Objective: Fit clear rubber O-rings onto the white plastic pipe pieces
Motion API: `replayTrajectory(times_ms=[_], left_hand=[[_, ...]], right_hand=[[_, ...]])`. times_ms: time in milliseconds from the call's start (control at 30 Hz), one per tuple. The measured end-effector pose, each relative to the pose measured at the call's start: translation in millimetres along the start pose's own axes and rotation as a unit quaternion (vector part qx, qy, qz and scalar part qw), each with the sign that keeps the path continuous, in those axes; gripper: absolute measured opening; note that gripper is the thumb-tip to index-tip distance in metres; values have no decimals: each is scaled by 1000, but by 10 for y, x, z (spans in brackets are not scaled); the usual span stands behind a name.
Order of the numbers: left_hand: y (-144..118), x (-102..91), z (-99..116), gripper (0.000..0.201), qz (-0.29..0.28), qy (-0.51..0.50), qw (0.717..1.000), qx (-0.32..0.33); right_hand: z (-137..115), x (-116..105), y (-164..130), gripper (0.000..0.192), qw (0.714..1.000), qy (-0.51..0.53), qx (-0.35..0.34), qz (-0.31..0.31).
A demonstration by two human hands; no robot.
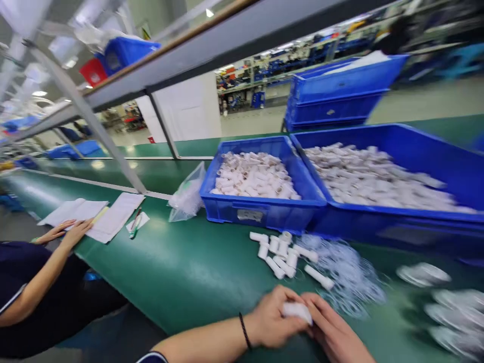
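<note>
My left hand (274, 317) is closed around a white plastic part (297, 311) with a rounded shape. From the other side, the fingers of my right hand (333, 327) are pressed together at the end of that same part; their tips are partly hidden. Just beyond my hands lies a loose group of short white plastic tubes (283, 248), some standing and some on their sides. Beside them spreads a tangled heap of thin, clear bluish rings or loops (346, 275). Several white disc-like pieces (459, 317), blurred, lie in piles to the right.
Two blue bins, one (260, 204) with small white tubes and a larger one (393, 214) with longer white pieces, stand behind. A clear plastic bag (187, 196) lies left of them. At the left, a co-worker's hands (71, 232) rest by papers (115, 217). A shelf runs overhead.
</note>
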State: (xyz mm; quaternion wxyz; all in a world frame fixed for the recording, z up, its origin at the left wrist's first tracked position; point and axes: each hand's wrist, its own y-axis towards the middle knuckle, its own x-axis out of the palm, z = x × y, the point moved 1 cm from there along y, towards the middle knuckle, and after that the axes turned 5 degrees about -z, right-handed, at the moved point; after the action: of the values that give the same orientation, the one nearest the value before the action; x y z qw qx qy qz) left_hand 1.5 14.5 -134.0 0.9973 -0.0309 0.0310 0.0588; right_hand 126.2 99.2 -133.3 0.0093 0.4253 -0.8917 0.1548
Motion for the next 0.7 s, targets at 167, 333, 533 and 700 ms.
replayTrajectory(times_ms=[167, 333, 533, 700], left_hand=[[3, 22, 61, 47, 27, -94, 995, -9], [5, 16, 3, 45, 39, -125, 991, -25], [12, 15, -22, 44, 37, -214, 975, -48], [16, -9, 15, 39, 50, -272, 959, -62]], right_hand=[[-85, 121, -22, 43, 999, 12, -36, 22], [-35, 180, -14, 44, 997, -15, -72, -1], [-76, 135, -42, 41, 992, -98, -72, -23], [-302, -214, -12, 25, 884, -408, -207, 98]])
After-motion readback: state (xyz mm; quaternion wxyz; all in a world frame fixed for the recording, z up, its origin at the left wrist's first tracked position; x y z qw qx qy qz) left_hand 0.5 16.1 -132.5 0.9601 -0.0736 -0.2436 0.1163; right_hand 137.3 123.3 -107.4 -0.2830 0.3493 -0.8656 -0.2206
